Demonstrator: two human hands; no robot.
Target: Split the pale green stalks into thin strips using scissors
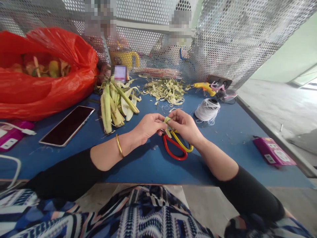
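Between my two hands is a small folded strip of pale green corn husk point(167, 119). My left hand point(151, 127) pinches its left side with thumb and fingers. On the other side, my right hand point(183, 123) pinches the strip as well, fingertips close to those of the left. Right below lies a pair of scissors point(175, 152) with one red and one yellow handle; the hands partly hide its blades. A gold bangle point(119, 145) circles my left wrist.
Corn husks and stalks point(116, 105) lie by a red plastic bag point(81, 62). Husk scraps point(168, 91) are heaped at the back. White thread spool point(207, 109), yellow glue gun point(205, 88), phone point(68, 126) and purple power strips point(273, 151) sit around; a perforated metal screen point(148, 13) stands behind.
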